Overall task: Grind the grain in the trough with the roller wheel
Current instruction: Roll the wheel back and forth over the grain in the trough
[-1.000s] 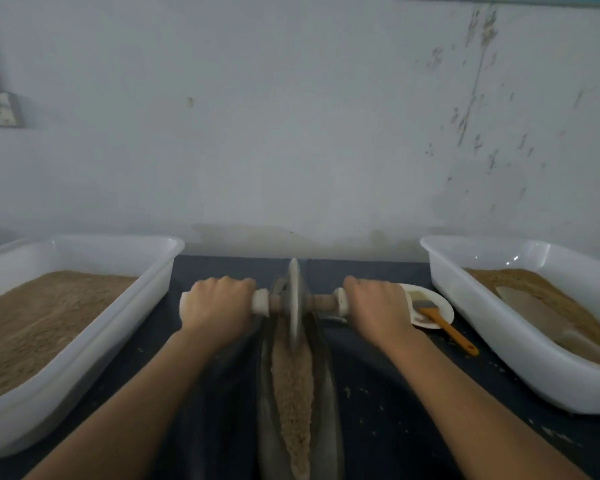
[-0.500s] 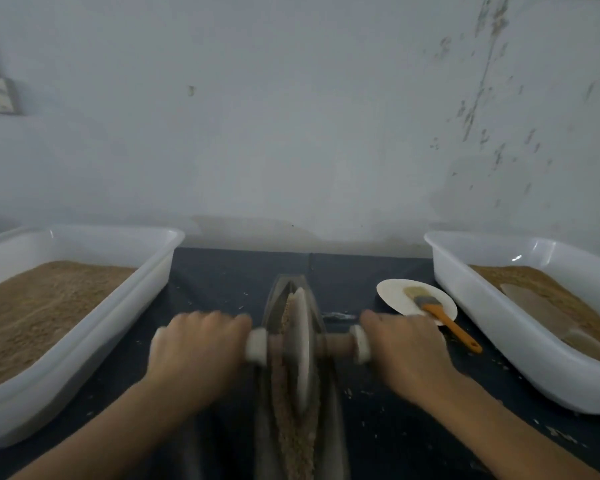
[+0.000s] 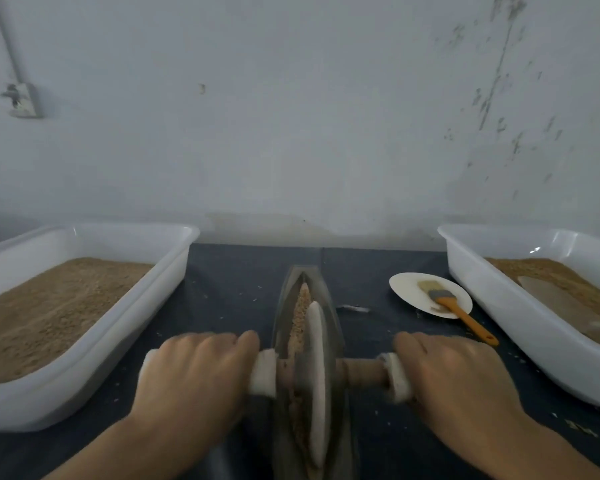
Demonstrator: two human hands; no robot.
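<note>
both hands, left hand and right hand, grip the roller wheel axle over the trough.

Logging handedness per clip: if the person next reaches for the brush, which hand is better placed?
Right. The brush lies on the small plate just beyond the right hand; the left hand would have to cross the trough and roller wheel.

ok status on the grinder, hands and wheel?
Left hand and right hand grip the axle ends. Roller wheel upright in the trough, grain ahead. Nothing in the way.
</note>
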